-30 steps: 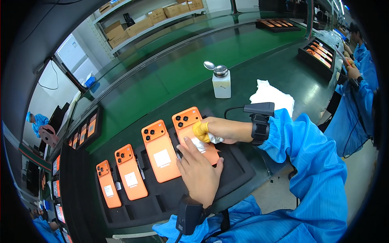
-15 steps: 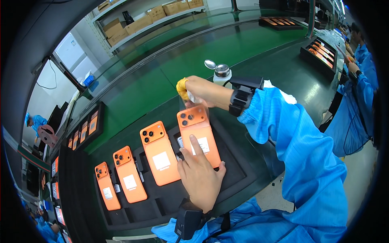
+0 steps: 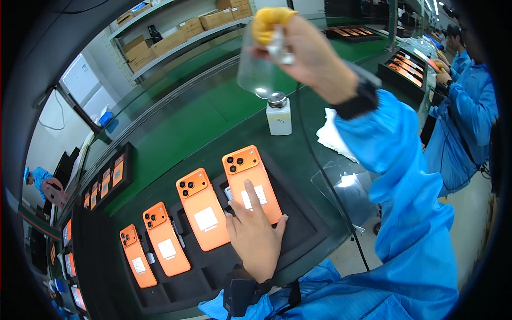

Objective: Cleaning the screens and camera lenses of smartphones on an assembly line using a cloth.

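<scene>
Four orange phones lie back up in a black foam tray (image 3: 197, 277), each with a white label. On the rightmost phone (image 3: 247, 169) my left hand (image 3: 258, 242) rests flat, index finger stretched over the label and thumb spread near its edge. My right hand (image 3: 314, 56) is raised high above the bench, closed on a clear plastic film (image 3: 250, 74) that hangs down from it. Yellow finger covers (image 3: 269, 24) sheathe its fingertips, and a crumpled white wipe (image 3: 279, 49) is tucked in the same grip. Below the film stands a white pump bottle (image 3: 279, 120) with a metal top.
A white cloth (image 3: 336, 136) and a clear plastic sheet (image 3: 346, 184) lie right of the bottle. A black cable (image 3: 325, 176) crosses there. Other phone trays stand at left (image 3: 109, 178) and far right (image 3: 405, 69). Co-workers in blue (image 3: 472, 112) stand at right.
My right hand has risen from the rightmost phone's camera end, lifting the clear film away from it. The left hand stays on that phone. The view has shifted slightly.
</scene>
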`<state>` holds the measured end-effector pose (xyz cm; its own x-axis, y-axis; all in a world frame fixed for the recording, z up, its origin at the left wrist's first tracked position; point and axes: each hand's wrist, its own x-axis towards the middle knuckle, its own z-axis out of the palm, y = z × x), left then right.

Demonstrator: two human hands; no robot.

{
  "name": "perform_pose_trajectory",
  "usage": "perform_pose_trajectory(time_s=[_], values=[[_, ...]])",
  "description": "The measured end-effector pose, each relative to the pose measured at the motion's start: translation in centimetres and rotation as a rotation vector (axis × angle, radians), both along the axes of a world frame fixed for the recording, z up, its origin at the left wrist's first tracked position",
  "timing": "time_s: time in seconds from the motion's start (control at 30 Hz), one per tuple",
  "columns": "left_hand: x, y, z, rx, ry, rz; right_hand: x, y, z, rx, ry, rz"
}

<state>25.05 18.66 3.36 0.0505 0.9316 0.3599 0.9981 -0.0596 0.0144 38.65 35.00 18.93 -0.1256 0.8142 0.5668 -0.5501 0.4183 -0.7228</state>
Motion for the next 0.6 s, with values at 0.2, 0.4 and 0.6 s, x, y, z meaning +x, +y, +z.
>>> perform_pose_trajectory(time_s=[0.2,0.4,0.6], values=[[0.4,-0.3,0.3,0.022,0.033,-0.031,16.8,-11.0,-0.5,0.666,-0.302,-0.459],[-0.3,-0.3,0.2,0.011,0.001,-0.029,12.0,-14.6,-4.3,0.808,-1.638,-0.186],[-0.3,-0.2,0.3,0.078,-0.022,-0.062,10.5,-13.0,-14.1,0.406,-1.813,0.406]])
